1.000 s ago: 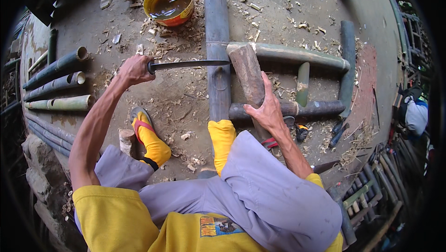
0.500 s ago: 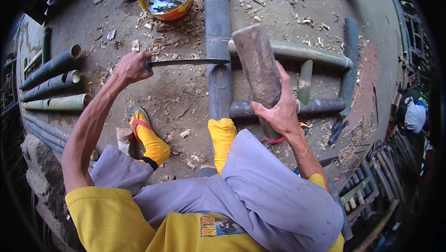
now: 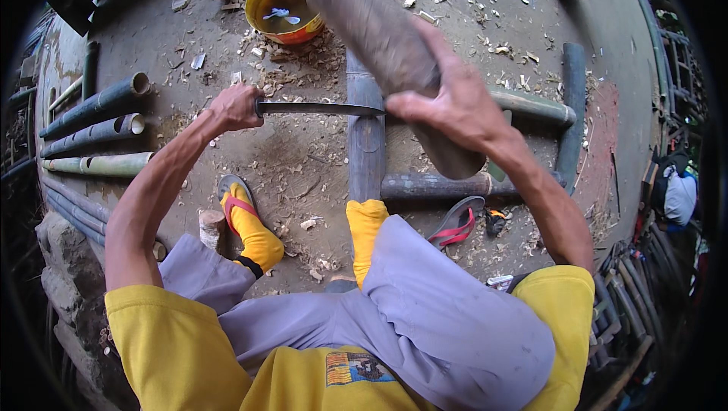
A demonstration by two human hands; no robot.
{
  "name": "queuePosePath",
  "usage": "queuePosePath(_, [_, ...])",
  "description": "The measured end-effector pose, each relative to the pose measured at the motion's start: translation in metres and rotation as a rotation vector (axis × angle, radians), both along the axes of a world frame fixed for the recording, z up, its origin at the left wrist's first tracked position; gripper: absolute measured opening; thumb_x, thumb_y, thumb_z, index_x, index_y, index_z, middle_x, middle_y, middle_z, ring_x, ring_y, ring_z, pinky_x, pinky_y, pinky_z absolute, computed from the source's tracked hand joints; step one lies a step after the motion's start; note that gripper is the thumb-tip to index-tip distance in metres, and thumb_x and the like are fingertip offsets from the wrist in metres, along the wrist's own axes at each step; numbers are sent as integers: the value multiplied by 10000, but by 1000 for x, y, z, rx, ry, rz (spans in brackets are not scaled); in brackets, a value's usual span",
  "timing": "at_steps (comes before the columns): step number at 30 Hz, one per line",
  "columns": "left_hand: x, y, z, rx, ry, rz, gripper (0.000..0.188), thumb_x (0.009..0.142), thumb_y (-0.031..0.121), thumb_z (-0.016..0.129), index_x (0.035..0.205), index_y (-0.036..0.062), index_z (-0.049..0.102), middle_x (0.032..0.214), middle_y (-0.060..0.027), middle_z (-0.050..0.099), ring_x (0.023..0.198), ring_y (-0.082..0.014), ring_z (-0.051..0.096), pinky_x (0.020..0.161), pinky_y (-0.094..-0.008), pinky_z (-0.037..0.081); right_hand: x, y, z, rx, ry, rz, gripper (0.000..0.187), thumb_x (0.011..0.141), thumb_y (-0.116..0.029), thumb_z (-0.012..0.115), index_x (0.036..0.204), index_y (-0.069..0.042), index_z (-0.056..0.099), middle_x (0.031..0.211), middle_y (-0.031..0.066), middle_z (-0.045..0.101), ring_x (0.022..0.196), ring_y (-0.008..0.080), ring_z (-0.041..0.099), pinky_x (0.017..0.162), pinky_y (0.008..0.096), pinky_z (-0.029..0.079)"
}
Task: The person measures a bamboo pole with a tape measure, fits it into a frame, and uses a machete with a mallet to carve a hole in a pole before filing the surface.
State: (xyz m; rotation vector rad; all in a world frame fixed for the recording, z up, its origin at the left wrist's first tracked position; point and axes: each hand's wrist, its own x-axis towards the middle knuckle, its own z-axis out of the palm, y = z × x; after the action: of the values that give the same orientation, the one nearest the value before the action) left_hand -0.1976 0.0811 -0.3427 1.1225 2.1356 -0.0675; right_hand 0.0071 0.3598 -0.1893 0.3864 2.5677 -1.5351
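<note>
A long, dark metal knife (image 3: 322,108) points right, crossing a thick grey-green bamboo pole (image 3: 366,145). A rough brown wooden log (image 3: 375,36), slightly blurred, is raised over it, tilted toward upper left.

You're in a yellow short-sleeved shirt (image 3: 178,343), multicolour chest print (image 3: 358,368); lilac-grey trousers (image 3: 455,312); yellow socks (image 3: 367,227). Foot (image 3: 259,238) below your left hand (image 3: 240,108): grey flip-flop (image 3: 240,205), red straps, black ankle band (image 3: 249,265).

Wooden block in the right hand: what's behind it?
Partly visible: the thick bamboo pole and green bamboo crossbar. Hidden by wooden block and right hand: the pole's far end and crossbar's left end.
</note>
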Motion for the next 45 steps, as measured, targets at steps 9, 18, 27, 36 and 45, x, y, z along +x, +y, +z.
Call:
queuePosePath(9, [6, 11, 1, 10, -63, 2, 228, 583, 195, 626, 730, 23, 595, 613, -164, 586, 592, -345, 589, 597, -439, 477, 42, -7, -91, -38, -302, -33, 921, 604, -319, 738, 1377, -86, 295, 1212, 272, 509, 1120, 369, 521, 987, 387, 391])
queuePosePath(18, [8, -7, -2, 11, -100, 54, 231, 582, 201, 633, 746, 41, 604, 612, -150, 592, 584, -328, 592, 594, -433, 481, -28, 6, 30, -172, 495, -236, 546, 787, -161, 678, 1241, 11, 429, 1011, 143, 617, 891, 207, 617, 793, 312, 497])
queuePosePath(27, [18, -12, -11, 1, -57, -14, 239, 579, 210, 642, 756, 52, 608, 629, -164, 596, 625, -360, 598, 632, -455, 491, 8, 13, -48, -15, -160, 98, 1007, 525, -376, 736, 1370, -20, 320, 1225, 287, 501, 1161, 347, 495, 1006, 401, 371])
queuePosePath(36, [12, 2, -6, 6, -67, -16, 255, 595, 198, 623, 795, 39, 628, 681, -178, 622, 650, -355, 616, 639, -444, 511, 33, -11, -80, 267, 237, -44, 924, 656, -269, 698, 1424, -65, 227, 1190, 221, 535, 969, 295, 597, 936, 380, 434])
queuePosePath(45, [16, -7, -12, -64, -126, 38, 265, 589, 201, 634, 804, 46, 629, 669, -156, 625, 623, -319, 619, 617, -425, 517, 25, -21, -40, 54, 345, -247, 995, 616, -218, 720, 1430, -72, 168, 1292, 191, 425, 1145, 269, 475, 997, 373, 358])
